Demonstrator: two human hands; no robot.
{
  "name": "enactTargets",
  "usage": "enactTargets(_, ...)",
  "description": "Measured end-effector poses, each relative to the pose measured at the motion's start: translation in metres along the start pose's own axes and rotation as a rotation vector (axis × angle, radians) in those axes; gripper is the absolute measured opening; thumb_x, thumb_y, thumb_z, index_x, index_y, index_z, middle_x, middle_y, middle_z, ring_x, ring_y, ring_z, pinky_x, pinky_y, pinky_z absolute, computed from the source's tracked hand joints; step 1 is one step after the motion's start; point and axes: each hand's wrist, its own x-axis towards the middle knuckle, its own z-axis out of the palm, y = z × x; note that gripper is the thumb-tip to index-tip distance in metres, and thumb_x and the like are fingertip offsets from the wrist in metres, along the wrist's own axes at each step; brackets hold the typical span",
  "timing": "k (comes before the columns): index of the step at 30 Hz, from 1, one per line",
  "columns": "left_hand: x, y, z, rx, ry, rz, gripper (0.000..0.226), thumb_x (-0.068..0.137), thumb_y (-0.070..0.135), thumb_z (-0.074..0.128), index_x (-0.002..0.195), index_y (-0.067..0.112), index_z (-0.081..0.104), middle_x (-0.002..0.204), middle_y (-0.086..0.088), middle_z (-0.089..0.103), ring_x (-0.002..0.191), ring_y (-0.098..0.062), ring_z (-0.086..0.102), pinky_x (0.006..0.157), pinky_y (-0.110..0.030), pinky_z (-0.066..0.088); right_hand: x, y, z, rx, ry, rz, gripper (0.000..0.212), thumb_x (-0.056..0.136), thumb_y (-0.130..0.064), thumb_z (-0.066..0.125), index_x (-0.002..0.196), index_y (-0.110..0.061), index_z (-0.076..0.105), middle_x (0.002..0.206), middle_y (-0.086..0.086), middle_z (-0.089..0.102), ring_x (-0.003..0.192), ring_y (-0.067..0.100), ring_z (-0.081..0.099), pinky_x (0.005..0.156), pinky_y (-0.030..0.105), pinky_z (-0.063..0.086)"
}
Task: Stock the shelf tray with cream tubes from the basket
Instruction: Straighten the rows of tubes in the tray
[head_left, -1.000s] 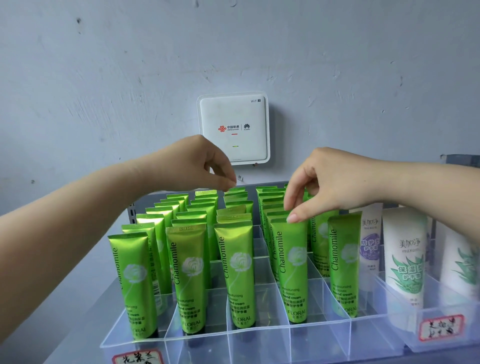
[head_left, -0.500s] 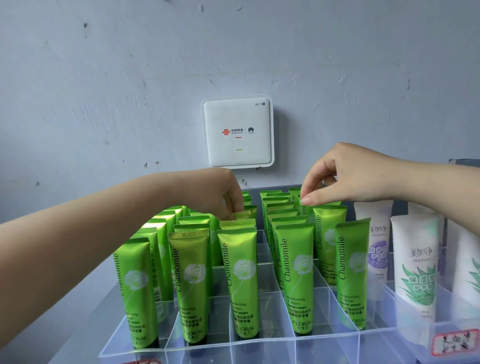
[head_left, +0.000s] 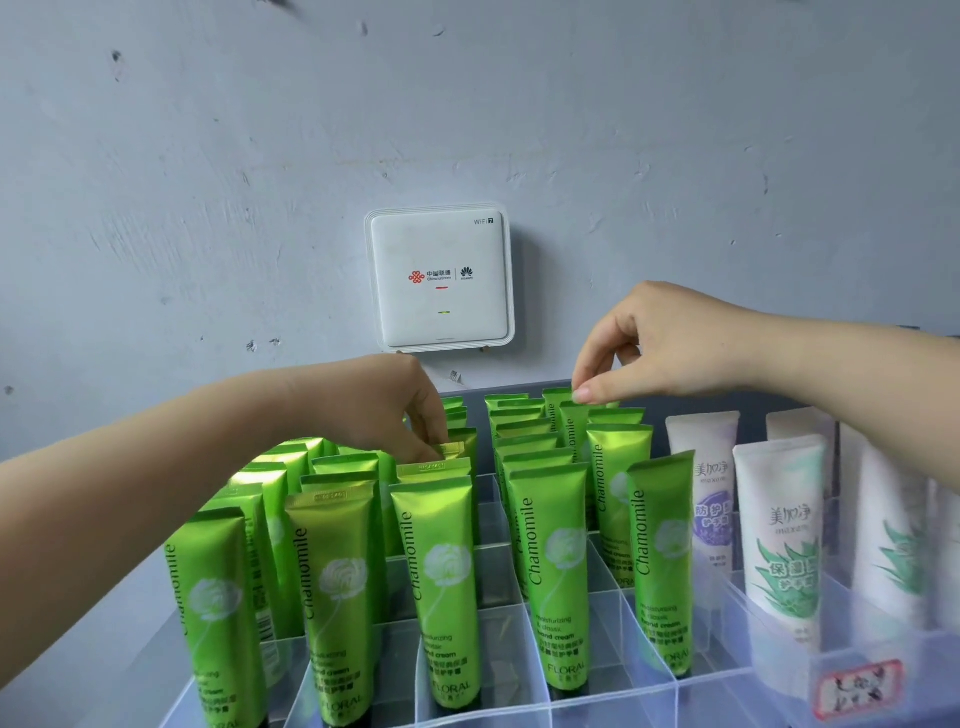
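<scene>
Two bare hands reach in over a clear divided shelf tray (head_left: 649, 691) that fills the near half of the view, below a scuffed grey wall (head_left: 208, 182). Rows of green cream tubes (head_left: 444, 587) stand upright, cap down, in the tray's lanes, running from the near edge back toward the wall. Just right of it a second clear tray (head_left: 769, 644) holds white tubes (head_left: 784, 535) with aloe and purple prints, and carries a red-bordered label (head_left: 857, 688) on its near face. On the wall, centred above the far tubes, hangs a white WiFi box (head_left: 440, 278). The left hand (head_left: 374, 405) comes in from the left with its fingers curled down among the middle lanes, the fingertips pinching the crimped top of a yellowish-green tube (head_left: 452, 451) a few rows back. The right hand (head_left: 660, 348) comes from the right, thumb and forefinger closed on the top edge of a far green tube (head_left: 571, 431), which stands higher than its neighbours in the far right lanes. No basket shows anywhere.
</scene>
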Motion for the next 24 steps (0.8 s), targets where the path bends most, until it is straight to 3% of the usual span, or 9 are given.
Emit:
enactTargets(3,-0.001,0.0,-0.007,-0.021,0.049,0.007,0.004,0.078,0.029,0.073,0.079,0.026,0.072,0.073,0.013,0.068,0.048,0.008,0.049,0.05,-0.004,0.035,-0.001,0.007,-0.008,-0.026,0.022,0.028,0.005,0.077,-0.023,0.074,0.076,-0.019,0.074,0.042,-0.024,0.054,0.046,-0.007,0.05,0.045,0.007,0.033)
enactTargets(7,-0.001,0.005,-0.016,-0.064,0.17,-0.028,0.007,0.078,0.029,0.073,0.072,0.03,0.07,0.059,0.02,0.065,0.047,0.004,0.05,0.049,-0.009,0.039,-0.006,0.023,-0.018,-0.051,0.038,0.046,0.006,0.078,-0.022,0.074,0.077,-0.016,0.074,0.042,-0.022,0.055,0.045,-0.008,0.049,0.044,0.007,0.033)
enactTargets(12,0.007,0.027,-0.017,-0.066,0.247,-0.044,0.004,0.079,0.026,0.072,0.075,0.026,0.07,0.058,0.021,0.063,0.053,0.011,0.051,0.053,-0.004,0.037,-0.007,0.046,-0.031,-0.119,-0.005,0.037,0.006,0.079,-0.023,0.073,0.078,-0.017,0.074,0.064,-0.013,0.061,0.047,-0.01,0.049,0.047,0.005,0.035)
enactTargets(17,0.029,0.045,-0.019,-0.063,0.284,-0.075,0.007,0.08,0.023,0.071,0.075,0.027,0.068,0.05,0.028,0.057,0.053,0.015,0.05,0.052,-0.001,0.035,-0.002,0.075,-0.038,-0.175,-0.066,0.035,0.004,0.08,-0.025,0.072,0.078,-0.021,0.072,0.069,-0.013,0.063,0.05,-0.013,0.049,0.048,0.004,0.035)
enactTargets(21,0.054,0.048,-0.018,-0.089,0.297,-0.066,0.004,0.081,0.018,0.071,0.085,0.018,0.072,0.074,0.012,0.065,0.052,0.014,0.05,0.053,-0.002,0.035,0.002,0.094,-0.037,-0.149,-0.114,0.037,0.006,0.079,-0.028,0.073,0.073,-0.027,0.07,0.072,-0.013,0.066,0.049,-0.012,0.049,0.048,0.004,0.035)
enactTargets(24,0.076,0.046,-0.017,-0.109,0.258,-0.063,0.008,0.08,0.017,0.072,0.089,0.016,0.074,0.073,0.014,0.065,0.052,0.012,0.051,0.054,-0.002,0.036,0.008,0.104,-0.03,-0.112,-0.169,0.034,0.007,0.077,-0.031,0.075,0.072,-0.032,0.07,0.064,-0.018,0.064,0.049,-0.011,0.049,0.047,0.005,0.034)
